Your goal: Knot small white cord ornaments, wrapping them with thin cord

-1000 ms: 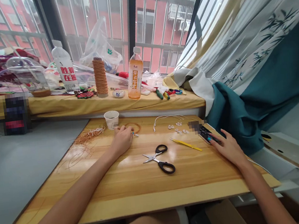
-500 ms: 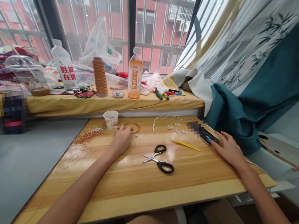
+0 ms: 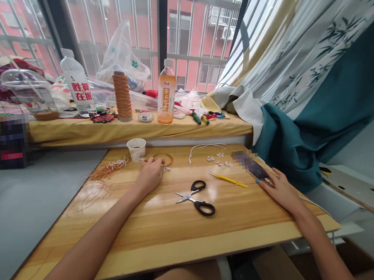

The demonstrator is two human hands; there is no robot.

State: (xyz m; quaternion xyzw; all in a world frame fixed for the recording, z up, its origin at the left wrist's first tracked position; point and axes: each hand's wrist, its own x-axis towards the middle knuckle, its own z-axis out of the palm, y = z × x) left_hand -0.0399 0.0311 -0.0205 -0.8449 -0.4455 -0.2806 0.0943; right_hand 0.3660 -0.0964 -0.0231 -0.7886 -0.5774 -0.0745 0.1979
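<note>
Orange cord ring (image 3: 171, 158) lies beyond and left of the scissors (image 3: 194, 197), by the curled left hand (image 3: 150, 174); right of them, the right hand (image 3: 281, 189) spans the phone (image 3: 257, 169); neither grip can be told; its careless leftward sweep could scatter the white pieces (image 3: 210, 158) beyond the scissors

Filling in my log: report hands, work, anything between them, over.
Left hand at cord loop. Right hand at phone. Open scissors, yellow tweezers between hands.
</note>
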